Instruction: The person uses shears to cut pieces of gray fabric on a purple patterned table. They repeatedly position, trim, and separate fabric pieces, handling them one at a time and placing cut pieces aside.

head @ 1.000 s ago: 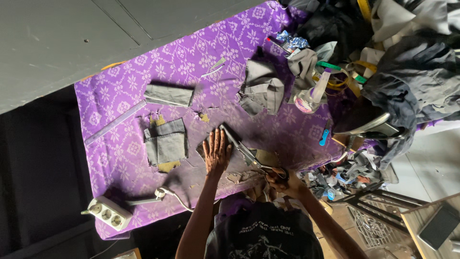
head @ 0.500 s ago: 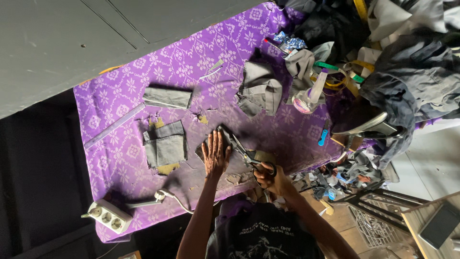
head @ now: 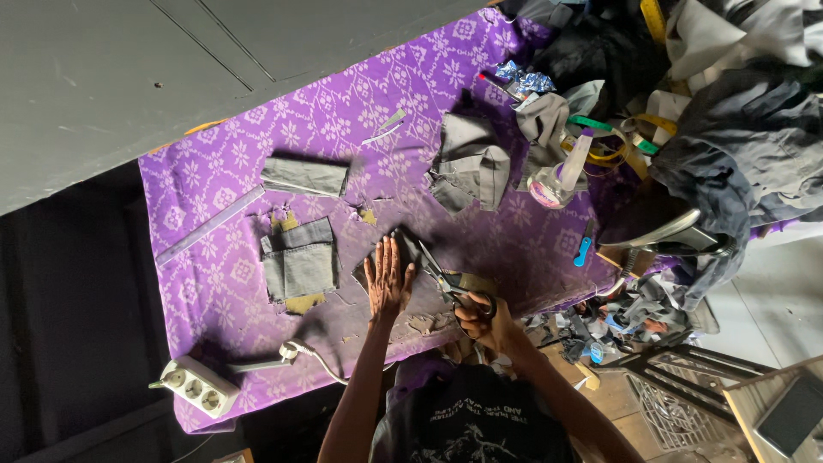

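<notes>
My left hand [head: 387, 279] lies flat, fingers spread, pressing a dark grey fabric piece [head: 405, 249] onto the purple patterned tablecloth [head: 343, 129]. My right hand [head: 480, 319] grips the handles of a pair of scissors [head: 446, 279], whose blades point up-left along the right side of my left hand, at the fabric's edge. A tan paper piece [head: 471, 283] lies under the scissors.
Folded grey fabric pieces [head: 300, 264] [head: 304, 176] and a crumpled one [head: 467, 163] lie on the cloth. A long ruler [head: 210, 225] lies at left, a white power strip [head: 195, 387] at the front left. An iron [head: 664, 233], glue bottle [head: 561, 176] and piled clothes [head: 737, 146] crowd the right.
My right hand with the scissors moved left, toward my left hand, and the blades advanced along the fabric. My left hand stayed pressed flat.
</notes>
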